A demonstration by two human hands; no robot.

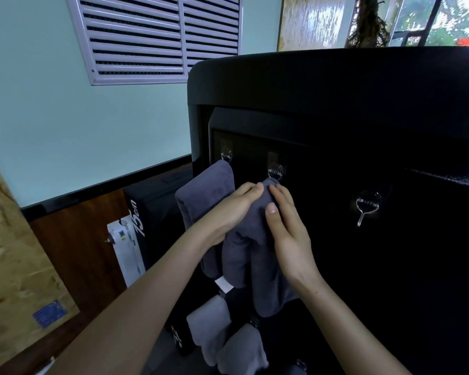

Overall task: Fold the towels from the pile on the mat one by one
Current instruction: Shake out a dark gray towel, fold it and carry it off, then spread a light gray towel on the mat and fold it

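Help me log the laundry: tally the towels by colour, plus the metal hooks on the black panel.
Dark grey towels: 2, one on the left hook, one at the middle hook
Light grey towels: 2, both low down
Metal hooks: 3
Total: 7

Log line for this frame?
left hand grips grey towel | right hand pinches its top at middle hook | hung towel on left hook | right hook bare

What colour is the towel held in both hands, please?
The towel is dark grey; head view shows it.
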